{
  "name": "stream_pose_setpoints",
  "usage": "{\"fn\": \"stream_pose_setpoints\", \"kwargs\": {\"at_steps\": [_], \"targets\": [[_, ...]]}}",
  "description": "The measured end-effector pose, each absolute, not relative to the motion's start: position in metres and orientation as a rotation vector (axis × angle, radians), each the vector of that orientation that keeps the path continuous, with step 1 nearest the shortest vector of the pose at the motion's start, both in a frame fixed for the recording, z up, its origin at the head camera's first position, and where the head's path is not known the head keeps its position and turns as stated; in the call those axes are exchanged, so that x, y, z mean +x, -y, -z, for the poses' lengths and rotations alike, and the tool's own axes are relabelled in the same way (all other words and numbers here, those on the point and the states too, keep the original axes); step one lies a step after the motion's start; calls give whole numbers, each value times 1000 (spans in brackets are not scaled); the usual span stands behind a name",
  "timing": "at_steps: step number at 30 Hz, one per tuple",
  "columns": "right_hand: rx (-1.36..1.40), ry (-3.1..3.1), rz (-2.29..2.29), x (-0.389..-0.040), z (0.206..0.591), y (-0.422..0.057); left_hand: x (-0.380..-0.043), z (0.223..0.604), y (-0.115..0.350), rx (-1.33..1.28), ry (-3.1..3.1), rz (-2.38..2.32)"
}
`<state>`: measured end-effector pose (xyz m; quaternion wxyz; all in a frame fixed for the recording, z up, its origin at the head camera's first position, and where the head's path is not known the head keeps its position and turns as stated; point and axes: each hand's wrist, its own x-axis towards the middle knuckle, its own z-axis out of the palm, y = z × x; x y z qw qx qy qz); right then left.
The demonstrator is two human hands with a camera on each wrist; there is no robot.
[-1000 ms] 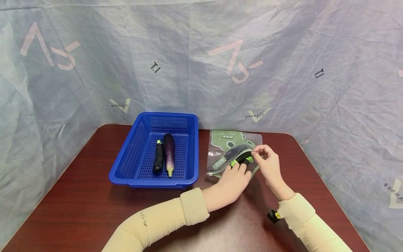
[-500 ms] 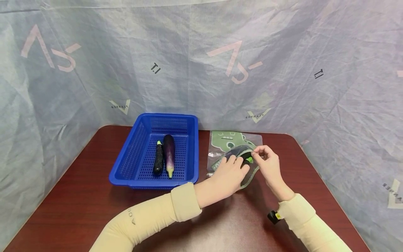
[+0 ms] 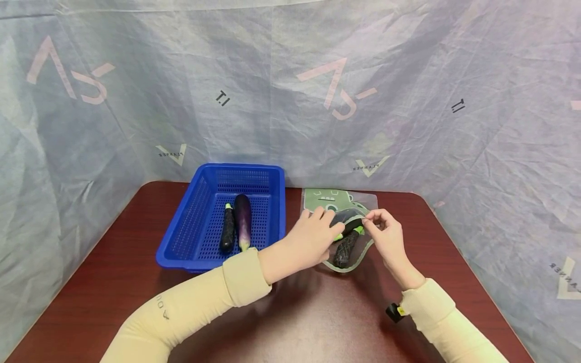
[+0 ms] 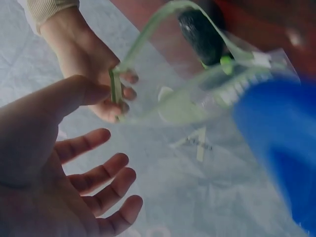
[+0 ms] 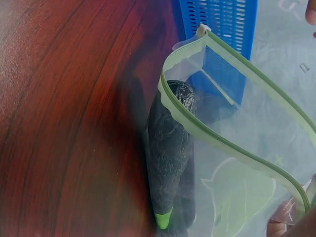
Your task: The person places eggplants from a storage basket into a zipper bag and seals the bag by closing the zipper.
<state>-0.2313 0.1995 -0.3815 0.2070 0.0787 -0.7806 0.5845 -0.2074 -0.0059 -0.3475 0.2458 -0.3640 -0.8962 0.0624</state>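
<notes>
A pale grey printed cloth (image 3: 254,45) hangs behind and at both sides of a dark red-brown tabletop (image 3: 308,327) with wood grain. The left hand (image 3: 305,241) is near the left part of a clear zip bag (image 3: 317,197); its fingers (image 4: 116,165) are spread apart and gently bent, holding nothing, and whether any of them brushes the bag cannot be told. The right hand (image 3: 385,237) pinches the green-edged rim of the bag at its right end, fingers (image 4: 129,93) and thumb closed together on it.

There is one bag, on the right half of the tabletop, with a green print and its mouth gaping. Two vegetables show within that mouth: one black vegetable (image 3: 351,226) and one mottled dark vegetable (image 3: 346,252), both with green stems. One blue basket (image 3: 179,263) sits to the left, holding two more: one purple eggplant (image 3: 243,217), its stem end partly covered by the left sleeve (image 3: 195,307), and one slimmer dark vegetable (image 3: 228,229) just beside it.
</notes>
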Motion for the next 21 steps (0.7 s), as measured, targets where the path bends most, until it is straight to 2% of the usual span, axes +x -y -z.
{"fn": "stream_pose_setpoints", "kwargs": {"at_steps": [10, 21], "targets": [[203, 2148, -1635, -248, 402, -211, -223, 327, 39, -1004, 2491, -145], [235, 2127, -1622, -250, 405, -211, -244, 311, 85, -1059, 2503, -138]]}}
